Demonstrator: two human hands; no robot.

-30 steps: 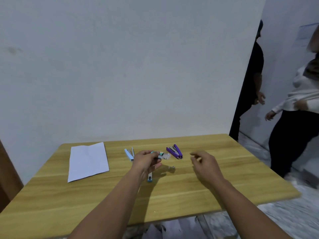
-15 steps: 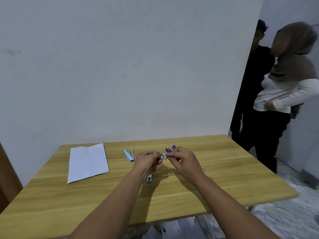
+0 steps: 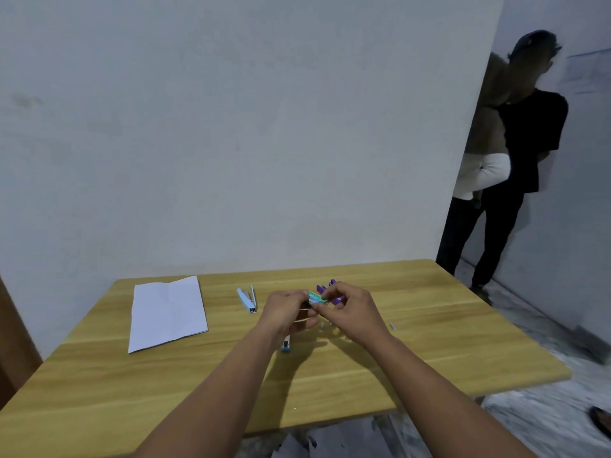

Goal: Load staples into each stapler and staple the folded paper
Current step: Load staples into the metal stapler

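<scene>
While both hands pinch the small green cardboard staple box (image 3: 315, 297) between their fingertips, left hand (image 3: 287, 314) steadying, right hand (image 3: 351, 310) probing, its light, crushable walls likely want gentle edge holds.

Two bare forearms enter from the bottom edge, one from about 7 o'clock and one from about 5 o'clock, both uncovered along all of their visible length; no sleeve shows on either arm. The left hand (image 3: 288, 311) and the right hand (image 3: 353, 310) are ungloved. A thin, pale band crosses the fingers (image 3: 305, 317) of the left hand; whether it is a ring or something else cannot be told.
</scene>
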